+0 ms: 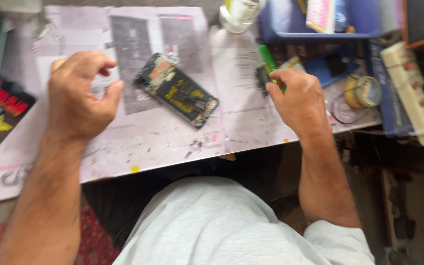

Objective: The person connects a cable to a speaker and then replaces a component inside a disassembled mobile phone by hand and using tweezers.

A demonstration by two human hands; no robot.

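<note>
The left hand (77, 93) hovers over the left part of the table (148, 142), its fingers curled in with thumb and forefinger pinched together. Whether something small sits between the fingertips cannot be told, because the picture is blurred there. The right hand (298, 98) is closed around a green screwdriver (267, 59), whose handle sticks up and away from the fist toward the far side of the table.

Between the 2 hands lies an opened phone (177, 91), flat on the table and turned at a slant, its back off so that dark inner parts with yellow and orange patches show. It sits nearer the left hand than the right, touching neither.

The table top is covered with pale, scuffed printed sheets (241, 103). At the far edge stands a clear jar (239, 14), and just beside it a blue tray (320, 22) holding papers. To the right of the right hand lies a small round tin (364, 91) with a yellowish side, near a dark blue box (327, 66). Further right, a cream power strip (410, 88) runs along the edge. On the far left lies a black card with red and yellow print (1, 115). The person's white shirt (212, 225) fills the lower middle of the view.
</note>
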